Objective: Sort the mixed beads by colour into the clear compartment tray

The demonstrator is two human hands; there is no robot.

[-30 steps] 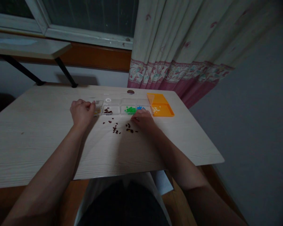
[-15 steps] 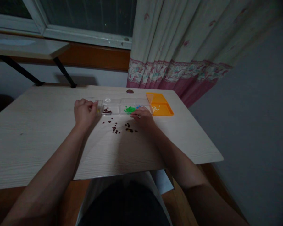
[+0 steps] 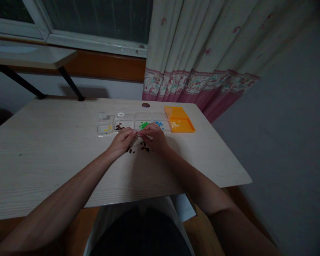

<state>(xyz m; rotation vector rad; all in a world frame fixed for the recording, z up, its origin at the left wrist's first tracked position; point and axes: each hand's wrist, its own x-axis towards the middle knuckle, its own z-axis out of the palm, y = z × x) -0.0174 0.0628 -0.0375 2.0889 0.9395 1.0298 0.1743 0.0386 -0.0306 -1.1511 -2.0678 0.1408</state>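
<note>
My left hand (image 3: 122, 139) and my right hand (image 3: 154, 138) meet fingertip to fingertip just in front of a row of small clear boxes. Both are closed in a pinch; whatever they hold is too small to make out. Under and beside them, small dark brown pieces (image 3: 145, 149) lie loose on the table. The clear boxes hold yellow pieces (image 3: 110, 127), brown pieces (image 3: 119, 126), green pieces (image 3: 143, 125) and blue pieces (image 3: 159, 124). An orange box (image 3: 185, 125) at the right end, its lid up, has white pieces (image 3: 175, 123) in it.
The boxes stand on a pale wooden table (image 3: 56, 156). A round brown object (image 3: 145, 105) lies near the back edge. At the back left a raised shelf (image 3: 42, 57) rests on black legs. A curtain (image 3: 186, 64) hangs behind, and a wall is on the right.
My left hand has left the clear box with the yellow pieces and moved right to meet my right hand. My right hand has shifted slightly left and nearer to me.
</note>
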